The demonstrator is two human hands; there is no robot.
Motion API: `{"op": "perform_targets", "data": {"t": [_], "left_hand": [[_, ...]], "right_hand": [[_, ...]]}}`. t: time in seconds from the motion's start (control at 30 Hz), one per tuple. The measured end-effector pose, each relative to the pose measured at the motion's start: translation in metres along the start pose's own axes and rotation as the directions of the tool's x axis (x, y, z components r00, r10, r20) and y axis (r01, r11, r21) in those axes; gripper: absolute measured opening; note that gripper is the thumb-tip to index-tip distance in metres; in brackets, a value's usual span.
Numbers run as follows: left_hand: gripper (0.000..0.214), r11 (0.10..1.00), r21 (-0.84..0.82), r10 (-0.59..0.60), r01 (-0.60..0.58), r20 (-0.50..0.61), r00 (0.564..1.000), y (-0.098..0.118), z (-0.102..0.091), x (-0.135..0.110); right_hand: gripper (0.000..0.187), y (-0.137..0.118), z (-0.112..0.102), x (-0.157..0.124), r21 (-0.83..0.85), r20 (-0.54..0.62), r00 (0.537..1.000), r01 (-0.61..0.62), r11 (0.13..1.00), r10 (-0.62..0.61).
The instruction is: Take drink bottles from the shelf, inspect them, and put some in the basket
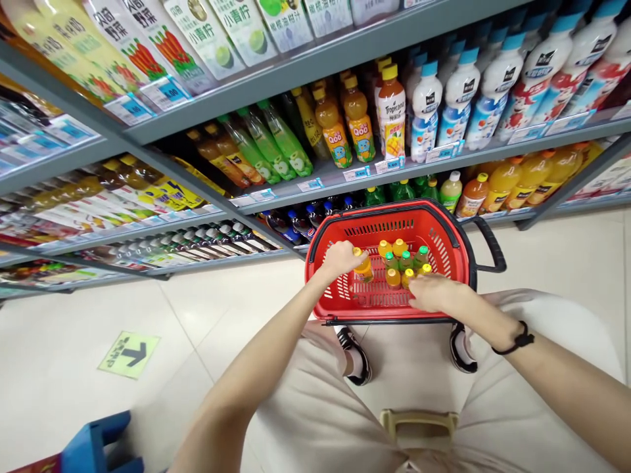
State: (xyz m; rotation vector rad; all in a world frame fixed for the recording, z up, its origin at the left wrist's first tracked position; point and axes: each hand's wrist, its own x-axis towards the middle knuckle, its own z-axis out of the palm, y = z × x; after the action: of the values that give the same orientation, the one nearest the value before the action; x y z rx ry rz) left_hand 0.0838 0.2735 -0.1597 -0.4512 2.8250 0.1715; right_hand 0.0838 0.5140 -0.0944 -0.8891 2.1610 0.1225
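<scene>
A red shopping basket [389, 215] stands on the floor between my feet. Inside it, several small bottles with yellow and green caps are upright in a cluster, among them a green-capped bottle [405, 260]. My left hand [341, 259] reaches over the basket's left side, its fingers closed on the top of an orange juice bottle [365, 270] that stands apart from the cluster. At the near right of the cluster, my right hand [432, 293] has its fingers curled against a yellow-capped juice bottle [407, 278]. Its fingertips are partly hidden.
Drink shelves [315, 62] run along the far side, with bottles and cartons in rows. The basket's black handle [488, 244] sticks out to the right. A beige stool [419, 416] is below me. A blue plastic object [93, 440] and a floor arrow sign [129, 355] lie left.
</scene>
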Motion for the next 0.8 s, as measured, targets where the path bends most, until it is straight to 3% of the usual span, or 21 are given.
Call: {"op": "perform_targets", "data": {"t": [0.2,0.4,0.8], "left_hand": [[0.054,0.997,0.062,0.031,-0.043,0.179,0.983,-0.005,0.053,0.038],[0.037,0.986,0.058,0.128,-0.156,0.336,0.933,0.008,0.094,0.047],[0.029,0.986,-0.007,0.149,-0.165,0.469,0.871,0.027,0.140,0.047]], "right_hand": [[0.041,0.003,0.000,-0.015,0.012,0.023,1.000,0.017,1.000,-0.017],[0.043,0.014,0.000,-0.023,0.020,0.028,0.999,-0.027,0.999,0.027],[0.043,0.029,0.002,-0.043,0.069,0.031,0.999,-0.019,0.997,0.017]]}}
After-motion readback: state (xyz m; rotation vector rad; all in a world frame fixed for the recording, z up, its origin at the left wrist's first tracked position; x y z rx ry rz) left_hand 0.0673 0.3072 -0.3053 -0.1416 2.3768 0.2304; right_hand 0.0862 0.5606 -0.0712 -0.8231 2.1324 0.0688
